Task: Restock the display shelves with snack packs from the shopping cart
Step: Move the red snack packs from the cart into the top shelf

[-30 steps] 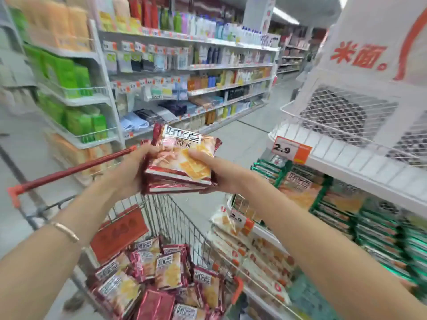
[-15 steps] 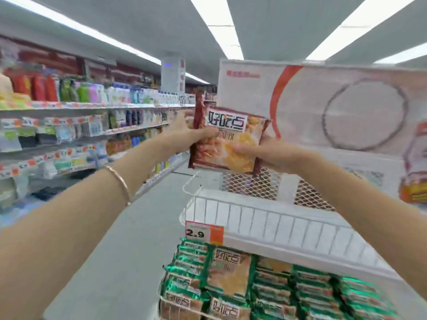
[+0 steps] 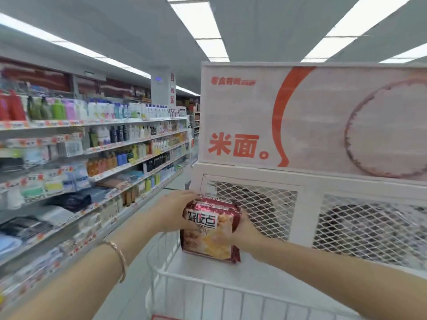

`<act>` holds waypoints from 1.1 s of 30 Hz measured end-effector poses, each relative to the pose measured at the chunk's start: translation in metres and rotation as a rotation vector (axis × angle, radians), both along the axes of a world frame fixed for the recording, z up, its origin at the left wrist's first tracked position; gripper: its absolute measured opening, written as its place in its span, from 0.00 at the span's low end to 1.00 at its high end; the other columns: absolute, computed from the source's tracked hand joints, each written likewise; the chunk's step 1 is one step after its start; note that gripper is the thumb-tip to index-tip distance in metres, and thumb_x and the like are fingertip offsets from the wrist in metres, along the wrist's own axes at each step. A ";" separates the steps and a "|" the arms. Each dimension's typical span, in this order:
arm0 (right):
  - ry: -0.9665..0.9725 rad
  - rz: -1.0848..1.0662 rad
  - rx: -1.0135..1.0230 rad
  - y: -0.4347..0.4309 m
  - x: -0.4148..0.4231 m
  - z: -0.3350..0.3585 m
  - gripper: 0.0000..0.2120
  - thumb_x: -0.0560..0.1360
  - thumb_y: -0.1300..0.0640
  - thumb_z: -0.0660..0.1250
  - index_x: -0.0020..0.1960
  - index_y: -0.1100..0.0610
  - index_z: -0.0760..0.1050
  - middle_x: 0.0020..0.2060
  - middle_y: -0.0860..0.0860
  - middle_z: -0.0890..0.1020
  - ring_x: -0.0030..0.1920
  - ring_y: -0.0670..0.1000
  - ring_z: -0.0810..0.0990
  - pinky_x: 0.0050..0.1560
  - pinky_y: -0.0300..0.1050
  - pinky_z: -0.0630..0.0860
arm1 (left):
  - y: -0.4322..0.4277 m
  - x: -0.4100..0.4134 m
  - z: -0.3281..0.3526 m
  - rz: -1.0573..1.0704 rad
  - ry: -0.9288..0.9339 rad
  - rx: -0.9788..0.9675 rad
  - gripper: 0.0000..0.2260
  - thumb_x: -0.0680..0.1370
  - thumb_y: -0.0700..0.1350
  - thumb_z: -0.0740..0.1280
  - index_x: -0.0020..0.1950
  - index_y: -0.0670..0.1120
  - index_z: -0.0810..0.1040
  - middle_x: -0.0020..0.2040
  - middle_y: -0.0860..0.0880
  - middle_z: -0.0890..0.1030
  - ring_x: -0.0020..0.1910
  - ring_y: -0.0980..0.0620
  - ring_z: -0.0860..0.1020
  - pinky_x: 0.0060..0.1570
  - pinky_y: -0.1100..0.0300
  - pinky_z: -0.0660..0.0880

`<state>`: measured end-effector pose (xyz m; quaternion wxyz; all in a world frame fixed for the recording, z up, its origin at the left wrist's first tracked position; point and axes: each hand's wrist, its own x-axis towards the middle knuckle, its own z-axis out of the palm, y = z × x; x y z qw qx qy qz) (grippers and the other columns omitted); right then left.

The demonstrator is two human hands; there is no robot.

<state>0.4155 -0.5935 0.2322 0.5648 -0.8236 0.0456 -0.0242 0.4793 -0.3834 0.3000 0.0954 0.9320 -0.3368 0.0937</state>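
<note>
The snack packs [image 3: 209, 229] stand upright as a small stack on the white top shelf [image 3: 208, 269] of the display, pressed between two sets of fingers. How many packs make up the stack is hard to tell; only the front one and the crimped red edges behind it show. The front pack is dark red foil with a white label of bold characters and pale yellow crackers printed below. The left hand [image 3: 175, 211] curls over the stack's top left corner; the right hand [image 3: 246, 232] grips its right side, its fingers mostly hidden behind the packs. Just past the fingers rises a white mesh back panel [image 3: 258, 209], with an orange-lettered sign [image 3: 312, 118] above. A wire rail [image 3: 208, 294] edges the shelf nearer than the fingers, cut off below.
</note>
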 end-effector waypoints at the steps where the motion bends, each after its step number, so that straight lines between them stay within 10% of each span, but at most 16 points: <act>1: 0.002 0.013 0.007 0.001 0.003 -0.001 0.52 0.57 0.55 0.86 0.71 0.50 0.58 0.56 0.49 0.82 0.57 0.51 0.82 0.61 0.54 0.80 | 0.002 0.002 -0.002 0.007 -0.017 0.020 0.38 0.71 0.61 0.75 0.77 0.54 0.65 0.76 0.54 0.67 0.73 0.51 0.66 0.71 0.55 0.63; 4: -0.083 -0.022 0.009 -0.002 -0.009 0.007 0.60 0.60 0.50 0.85 0.78 0.46 0.48 0.70 0.49 0.74 0.65 0.48 0.77 0.69 0.52 0.72 | 0.010 0.005 -0.005 -0.003 0.065 0.055 0.48 0.68 0.66 0.74 0.81 0.60 0.52 0.82 0.56 0.49 0.80 0.53 0.50 0.78 0.48 0.51; 9: -0.742 0.198 -1.210 -0.015 -0.027 0.016 0.47 0.72 0.30 0.63 0.78 0.36 0.35 0.81 0.46 0.43 0.80 0.49 0.39 0.78 0.54 0.36 | 0.009 0.006 -0.013 -0.030 0.001 0.227 0.52 0.70 0.67 0.71 0.78 0.64 0.34 0.80 0.53 0.33 0.80 0.52 0.36 0.79 0.46 0.41; 14: -0.636 0.251 -1.656 -0.026 0.010 0.011 0.42 0.75 0.26 0.45 0.81 0.45 0.44 0.77 0.58 0.64 0.77 0.62 0.63 0.77 0.65 0.52 | -0.006 0.018 -0.014 -0.027 -0.094 0.349 0.51 0.72 0.69 0.68 0.78 0.61 0.32 0.81 0.52 0.35 0.80 0.52 0.38 0.79 0.44 0.43; 18: -0.559 0.238 -1.693 -0.027 0.011 0.011 0.42 0.74 0.25 0.46 0.81 0.47 0.50 0.74 0.58 0.70 0.74 0.61 0.69 0.73 0.58 0.57 | -0.007 0.015 -0.016 -0.022 -0.071 0.341 0.51 0.72 0.68 0.69 0.79 0.61 0.33 0.81 0.53 0.35 0.80 0.53 0.40 0.79 0.47 0.46; 23: -0.402 0.383 -1.451 -0.020 -0.007 0.035 0.41 0.74 0.25 0.49 0.81 0.42 0.45 0.80 0.55 0.55 0.80 0.57 0.51 0.79 0.57 0.42 | 0.007 0.007 -0.009 -0.022 0.237 0.015 0.51 0.69 0.66 0.73 0.80 0.64 0.42 0.81 0.58 0.41 0.79 0.50 0.55 0.75 0.50 0.59; 27: -0.469 0.284 -1.031 0.013 -0.039 0.073 0.26 0.83 0.41 0.56 0.79 0.48 0.62 0.76 0.52 0.67 0.75 0.52 0.64 0.75 0.50 0.58 | 0.057 -0.018 -0.016 0.088 0.334 -0.507 0.35 0.77 0.66 0.63 0.80 0.62 0.53 0.80 0.55 0.58 0.77 0.48 0.61 0.75 0.46 0.59; 33: -0.575 0.291 -0.831 0.102 -0.090 0.069 0.29 0.83 0.45 0.58 0.80 0.53 0.57 0.73 0.54 0.71 0.72 0.54 0.67 0.73 0.57 0.63 | 0.168 -0.088 -0.059 0.334 0.415 -0.539 0.37 0.77 0.69 0.57 0.81 0.54 0.53 0.78 0.50 0.64 0.75 0.47 0.66 0.74 0.47 0.62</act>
